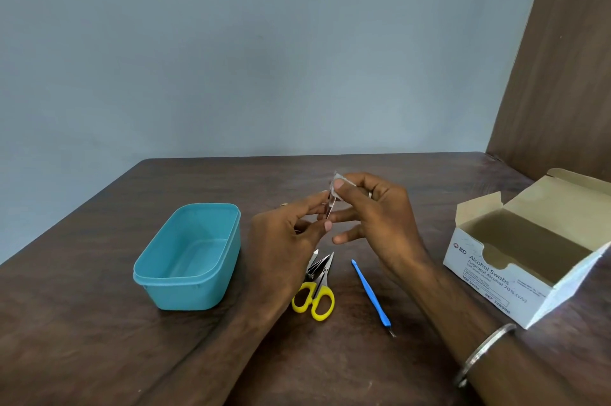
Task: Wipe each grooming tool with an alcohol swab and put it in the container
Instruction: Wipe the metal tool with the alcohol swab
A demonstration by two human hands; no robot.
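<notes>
Pinching a small metal tool (330, 209) between thumb and fingers, the left hand (287, 240) holds it upright above the table (99, 273). The right hand (373, 217) grips a swab (337, 182) against the tool's top. The tub (190, 255) sits left of the left hand; scissors (315, 290) and clippers (312, 265) lie below both hands, a blue stick (370, 294) under the right wrist, the swab box (529, 250) to its right.
</notes>
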